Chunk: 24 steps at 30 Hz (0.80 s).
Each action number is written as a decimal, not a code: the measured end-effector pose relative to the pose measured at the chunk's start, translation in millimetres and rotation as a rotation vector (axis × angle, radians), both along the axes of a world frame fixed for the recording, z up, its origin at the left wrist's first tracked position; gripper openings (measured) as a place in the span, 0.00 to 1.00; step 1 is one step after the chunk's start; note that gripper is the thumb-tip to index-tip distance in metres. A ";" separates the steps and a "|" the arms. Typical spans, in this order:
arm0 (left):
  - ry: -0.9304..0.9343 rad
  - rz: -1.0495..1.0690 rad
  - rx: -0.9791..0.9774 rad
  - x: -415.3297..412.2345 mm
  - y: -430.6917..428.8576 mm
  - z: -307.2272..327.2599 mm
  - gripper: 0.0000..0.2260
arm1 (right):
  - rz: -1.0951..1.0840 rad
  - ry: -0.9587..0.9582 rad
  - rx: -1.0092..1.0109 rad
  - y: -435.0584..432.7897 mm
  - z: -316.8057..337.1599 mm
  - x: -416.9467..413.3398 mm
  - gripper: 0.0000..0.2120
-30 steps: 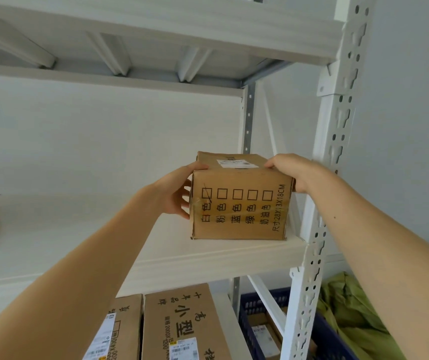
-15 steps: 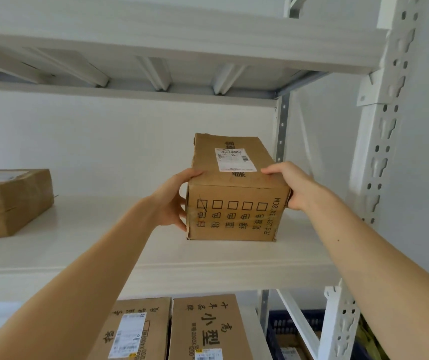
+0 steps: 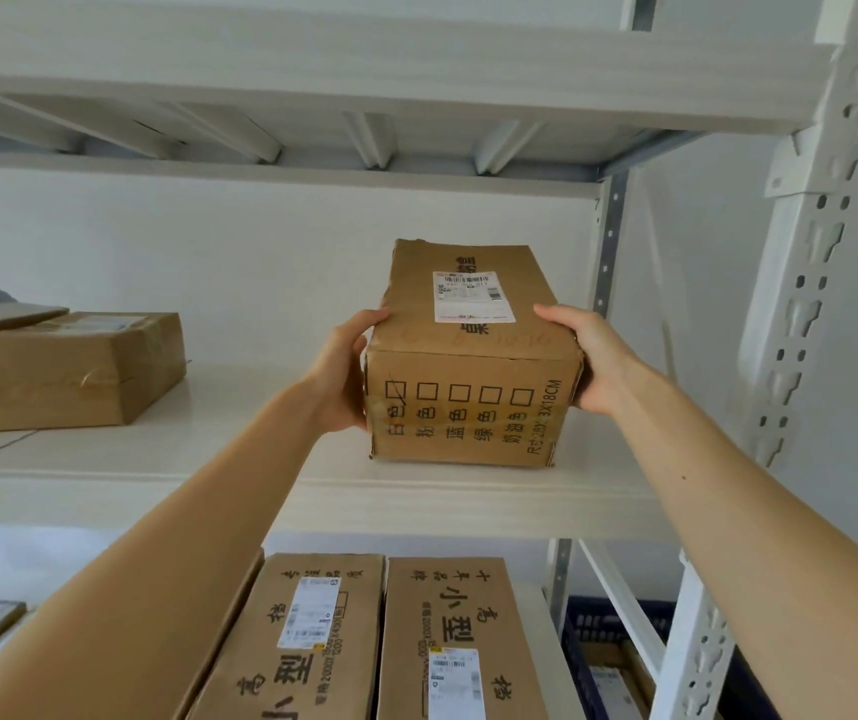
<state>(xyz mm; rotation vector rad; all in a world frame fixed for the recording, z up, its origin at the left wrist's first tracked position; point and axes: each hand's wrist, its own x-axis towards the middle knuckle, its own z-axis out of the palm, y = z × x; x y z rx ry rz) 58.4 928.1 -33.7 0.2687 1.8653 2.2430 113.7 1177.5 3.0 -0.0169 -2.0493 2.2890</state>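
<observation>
A brown cardboard box (image 3: pixel 468 376) with a white shipping label on top and printed squares on its near face sits on the white shelf board (image 3: pixel 239 485), near the right end. My left hand (image 3: pixel 341 374) grips the box's left side, thumb on the top edge. My right hand (image 3: pixel 590 356) grips its right side, thumb hooked over the top. Both arms reach up from below.
Two taped cardboard boxes (image 3: pixel 73 368) lie at the shelf's left end. A perforated white upright (image 3: pixel 801 314) stands right of the box. Two long cartons (image 3: pixel 380 641) lie on the lower shelf. A dark blue crate (image 3: pixel 588 662) sits low right.
The box now sits a little farther back on the shelf, more of its top showing. My view has shifted, showing the boxes at the left.
</observation>
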 end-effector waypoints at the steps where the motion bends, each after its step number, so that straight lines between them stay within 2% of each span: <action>1: 0.004 0.016 -0.013 3.3 2.3 2.1 0.25 | 0.004 0.009 -0.001 -0.3 0.8 2.6 0.11; 3: -0.012 0.026 -0.023 14.3 -5.5 6.3 0.30 | 0.018 0.018 0.012 -9.2 4.0 13.1 0.11; 7: -0.046 0.030 -0.064 17.3 -38.1 8.7 0.47 | 0.015 0.016 0.023 -26.3 8.7 33.7 0.12; 8: -0.035 0.021 -0.079 25.4 -44.9 10.4 0.47 | 0.013 0.011 0.017 -30.7 8.0 38.7 0.12; 11: 0.037 0.013 -0.067 55.6 -61.4 14.2 0.35 | 0.007 0.004 -0.013 -44.1 2.1 55.6 0.14; 13: 0.056 -0.010 -0.108 66.1 -77.2 12.7 0.33 | 0.025 0.004 0.009 -55.4 -2.7 70.0 0.12; 17: 0.064 -0.031 -0.222 93.3 -100.8 14.5 0.42 | 0.079 0.014 0.085 -78.1 -14.8 93.9 0.15; 24: 0.100 -0.138 -0.295 113.1 -134.4 1.5 0.50 | 0.047 0.038 0.064 -104.4 -31.8 124.3 0.16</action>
